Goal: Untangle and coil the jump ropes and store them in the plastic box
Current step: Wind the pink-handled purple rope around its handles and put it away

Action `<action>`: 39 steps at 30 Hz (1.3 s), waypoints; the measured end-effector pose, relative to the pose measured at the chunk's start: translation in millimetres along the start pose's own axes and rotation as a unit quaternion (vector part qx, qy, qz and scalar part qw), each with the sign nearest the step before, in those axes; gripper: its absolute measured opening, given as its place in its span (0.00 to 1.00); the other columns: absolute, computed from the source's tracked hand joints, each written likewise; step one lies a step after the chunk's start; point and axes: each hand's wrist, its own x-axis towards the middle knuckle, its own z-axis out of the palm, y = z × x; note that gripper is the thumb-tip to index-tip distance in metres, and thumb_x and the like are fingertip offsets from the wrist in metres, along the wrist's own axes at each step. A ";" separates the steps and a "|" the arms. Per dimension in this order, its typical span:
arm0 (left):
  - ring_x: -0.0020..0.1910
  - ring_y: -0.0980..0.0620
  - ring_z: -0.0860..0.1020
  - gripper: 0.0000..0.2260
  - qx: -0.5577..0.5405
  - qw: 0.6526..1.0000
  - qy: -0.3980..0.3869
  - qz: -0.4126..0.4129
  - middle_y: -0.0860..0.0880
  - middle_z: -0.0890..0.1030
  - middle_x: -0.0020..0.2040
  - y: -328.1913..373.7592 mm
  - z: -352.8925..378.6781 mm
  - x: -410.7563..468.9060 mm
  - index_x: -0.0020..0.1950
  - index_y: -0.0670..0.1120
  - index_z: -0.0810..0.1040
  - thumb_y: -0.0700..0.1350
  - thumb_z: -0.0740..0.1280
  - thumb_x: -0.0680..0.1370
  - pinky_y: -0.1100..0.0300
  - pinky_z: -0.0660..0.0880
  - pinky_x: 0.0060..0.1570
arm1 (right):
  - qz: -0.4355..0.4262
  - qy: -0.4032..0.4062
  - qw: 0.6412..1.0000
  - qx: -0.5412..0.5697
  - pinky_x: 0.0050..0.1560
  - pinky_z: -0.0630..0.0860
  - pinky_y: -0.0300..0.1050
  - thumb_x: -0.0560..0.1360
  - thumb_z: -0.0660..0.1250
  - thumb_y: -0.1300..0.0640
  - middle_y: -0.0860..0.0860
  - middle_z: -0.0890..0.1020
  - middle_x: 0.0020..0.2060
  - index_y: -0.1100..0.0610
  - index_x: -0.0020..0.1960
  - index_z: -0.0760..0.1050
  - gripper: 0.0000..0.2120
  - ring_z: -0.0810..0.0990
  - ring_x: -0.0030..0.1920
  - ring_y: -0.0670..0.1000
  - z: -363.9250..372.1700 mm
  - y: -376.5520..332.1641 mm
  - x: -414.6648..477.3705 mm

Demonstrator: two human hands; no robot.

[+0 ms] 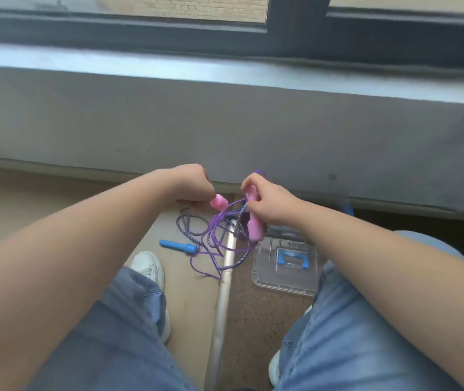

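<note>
My left hand [194, 184] is closed around one pink handle [219, 202] of a purple jump rope. My right hand [267, 201] grips the other pink handle [255, 227], which points downward. Purple rope [219, 230] hangs from both handles in tangled loops to the floor. A second rope, blue-and-white braided [188, 231], is mixed in with it; its blue handle [177, 246] lies on the floor to the left. The clear plastic lid [284, 263] with a blue latch lies on the floor at the right. The clear box [284, 231] shows partly behind my right hand.
I sit facing a grey ledge [225, 128] below a window. My knees in blue jeans [123, 320] and white shoes [149, 268] frame the floor area. A pale floor strip [226, 292] runs between beige flooring and dark carpet. Another blue object [348, 210] lies by the ledge.
</note>
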 end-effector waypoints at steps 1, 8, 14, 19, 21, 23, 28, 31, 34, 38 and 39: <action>0.37 0.47 0.83 0.30 -0.005 1.000 0.000 0.004 0.49 0.87 0.37 5.6 -4.7 -7.7 0.49 0.45 0.83 0.60 0.69 0.53 0.58 0.76 0.37 | -0.002 -0.007 1.000 -0.007 0.41 0.71 0.44 0.77 0.61 0.59 0.51 0.79 0.45 0.47 0.65 0.67 0.18 0.78 0.44 0.56 -4.9 -1.4 -1.4; 0.35 0.52 0.84 0.06 -0.040 0.997 0.031 0.052 0.47 0.87 0.41 16.6 -13.9 -6.7 0.51 0.49 0.82 0.45 0.70 0.75 0.56 0.83 0.42 | 0.116 -0.108 0.983 0.097 0.33 0.74 0.42 0.81 0.60 0.54 0.57 0.86 0.48 0.52 0.77 0.58 0.26 0.79 0.31 0.53 -23.7 -10.7 -12.3; 0.39 0.57 0.82 0.06 -0.075 0.984 0.135 0.092 0.56 0.85 0.37 16.5 3.9 5.6 0.47 0.54 0.84 0.52 0.72 0.72 0.63 0.74 0.37 | 0.067 0.027 0.997 0.035 0.44 0.76 0.45 0.74 0.66 0.54 0.51 0.84 0.47 0.51 0.55 0.77 0.10 0.82 0.46 0.54 -17.5 3.3 3.0; 0.25 0.63 0.74 0.10 -0.098 0.973 0.166 0.127 0.53 0.83 0.31 29.7 3.3 8.4 0.42 0.50 0.84 0.50 0.63 0.75 0.62 0.68 0.31 | -0.070 0.104 0.991 0.053 0.48 0.77 0.47 0.77 0.69 0.43 0.45 0.83 0.46 0.50 0.53 0.73 0.13 0.81 0.46 0.49 -13.0 -1.8 11.4; 0.24 0.62 0.72 0.13 -0.097 0.974 0.150 0.138 0.52 0.82 0.30 29.5 2.3 8.1 0.40 0.49 0.83 0.51 0.62 0.76 0.61 0.67 0.32 | -0.101 0.113 0.988 0.030 0.46 0.78 0.49 0.78 0.68 0.45 0.45 0.84 0.42 0.50 0.51 0.73 0.10 0.81 0.41 0.49 -13.0 -4.3 12.4; 0.23 0.62 0.72 0.13 -0.130 0.971 0.139 0.147 0.53 0.79 0.28 26.4 2.5 11.2 0.41 0.48 0.82 0.51 0.62 0.78 0.62 0.68 0.32 | -0.108 0.090 0.989 0.049 0.44 0.80 0.49 0.78 0.67 0.46 0.46 0.85 0.38 0.50 0.49 0.74 0.08 0.81 0.34 0.45 -14.3 -6.4 12.8; 0.20 0.62 0.68 0.17 -0.197 0.951 0.166 0.168 0.58 0.72 0.24 24.4 4.4 20.8 0.47 0.43 0.76 0.57 0.62 0.80 0.63 0.66 0.27 | -0.102 0.066 0.985 0.125 0.53 0.81 0.49 0.75 0.72 0.51 0.43 0.86 0.43 0.47 0.53 0.80 0.07 0.84 0.45 0.43 -14.2 -3.4 20.6; 0.22 0.62 0.67 0.23 -0.230 0.946 0.130 0.191 0.60 0.70 0.23 26.9 4.8 19.8 0.49 0.39 0.79 0.61 0.62 0.80 0.64 0.65 0.27 | -0.097 0.074 0.975 0.183 0.55 0.80 0.53 0.73 0.73 0.51 0.45 0.87 0.43 0.48 0.51 0.82 0.07 0.85 0.48 0.45 -13.6 -1.8 23.0; 0.29 0.64 0.73 0.19 -0.286 0.925 0.148 0.200 0.59 0.76 0.36 28.2 5.5 21.0 0.51 0.50 0.77 0.66 0.65 0.76 0.61 0.70 0.35 | -0.098 0.091 0.949 0.285 0.53 0.82 0.53 0.75 0.73 0.57 0.52 0.87 0.47 0.56 0.54 0.81 0.09 0.86 0.49 0.50 -19.3 -4.2 21.4; 0.55 0.58 0.81 0.25 -0.291 0.923 0.105 0.228 0.54 0.83 0.56 28.4 18.7 20.2 0.63 0.56 0.76 0.69 0.64 0.72 0.51 0.78 0.57 | -0.086 0.083 0.897 0.426 0.51 0.83 0.56 0.78 0.71 0.60 0.58 0.85 0.53 0.62 0.60 0.78 0.13 0.85 0.51 0.52 -30.6 -11.7 15.6; 0.58 0.56 0.81 0.26 -0.297 0.924 0.080 0.228 0.53 0.82 0.58 29.8 24.4 18.0 0.65 0.56 0.75 0.69 0.63 0.72 0.50 0.77 0.58 | -0.077 0.082 0.886 0.450 0.52 0.83 0.60 0.78 0.70 0.60 0.59 0.85 0.53 0.63 0.60 0.78 0.12 0.85 0.52 0.54 -31.5 -12.5 14.5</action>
